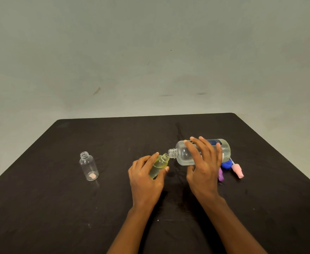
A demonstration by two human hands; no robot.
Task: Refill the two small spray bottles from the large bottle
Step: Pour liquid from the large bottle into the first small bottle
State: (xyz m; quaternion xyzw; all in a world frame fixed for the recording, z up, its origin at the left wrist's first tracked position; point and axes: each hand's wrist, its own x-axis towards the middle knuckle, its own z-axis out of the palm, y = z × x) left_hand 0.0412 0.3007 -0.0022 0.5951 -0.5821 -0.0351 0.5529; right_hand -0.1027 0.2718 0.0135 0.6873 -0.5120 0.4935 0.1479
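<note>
My right hand point(203, 167) grips the large clear bottle point(185, 154), tipped on its side with its open neck pointing left. The neck meets the mouth of a small clear bottle point(159, 165) that holds pale yellow liquid and leans to the right. My left hand point(145, 176) holds this small bottle between thumb and fingers. A second small bottle point(89, 165) stands upright and uncapped at the left, apart from both hands, with nothing but a pinkish spot at its bottom.
A black table point(59, 208) carries everything. Behind my right hand lie a blue cap point(226, 165), a pink spray head point(237, 170) and a purple spray head point(221, 175). A grey wall rises beyond the far edge.
</note>
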